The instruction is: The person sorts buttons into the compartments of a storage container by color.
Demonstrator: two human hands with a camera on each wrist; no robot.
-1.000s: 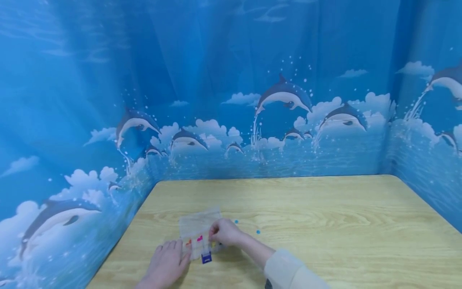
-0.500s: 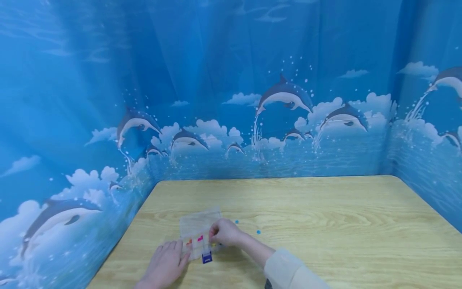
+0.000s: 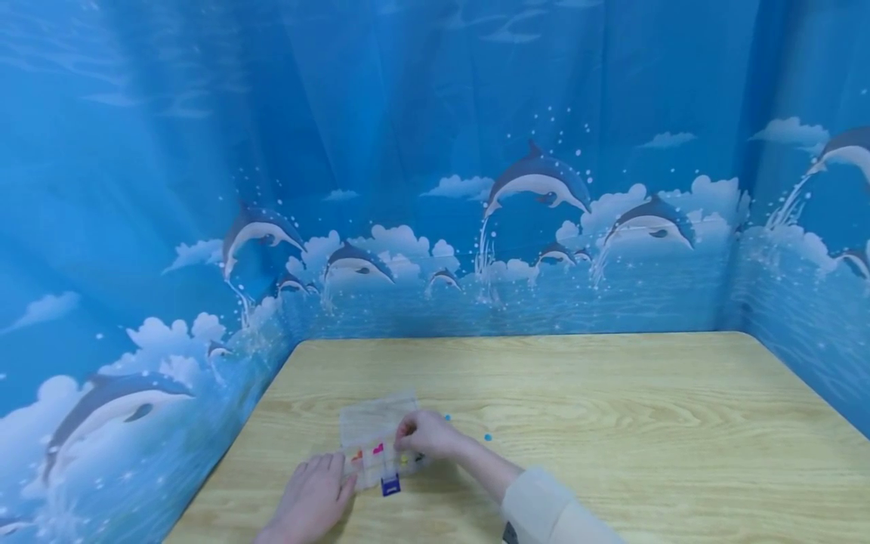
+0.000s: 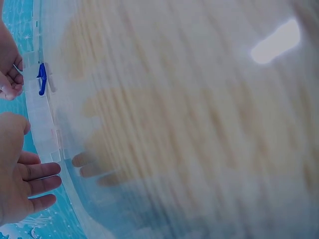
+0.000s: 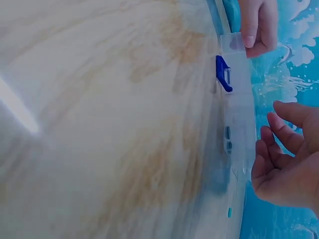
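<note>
A clear plastic compartment box (image 3: 371,474) lies on the table, its see-through lid (image 3: 370,421) folded back and its blue latch (image 3: 390,486) at the front. Inside are small orange (image 3: 357,456), pink (image 3: 378,449), yellow (image 3: 404,459) and dark pieces (image 3: 419,458) in separate compartments. My left hand (image 3: 314,486) rests at the left end of the box, fingers extended and thumb along its edge. Over the box's right half hovers my right hand (image 3: 428,437), fingers loosely bent; the right wrist view shows nothing between its fingertips (image 5: 278,105).
Two small blue pieces lie loose on the wooden table (image 3: 612,453), one piece (image 3: 447,417) just beyond the right hand and another piece (image 3: 488,437) farther right. A dolphin-print curtain (image 3: 435,189) encloses the table's back and sides.
The right hand has shifted very slightly, and more of the yellow and dark pieces shows beneath it. The left hand stays in place at the box.
</note>
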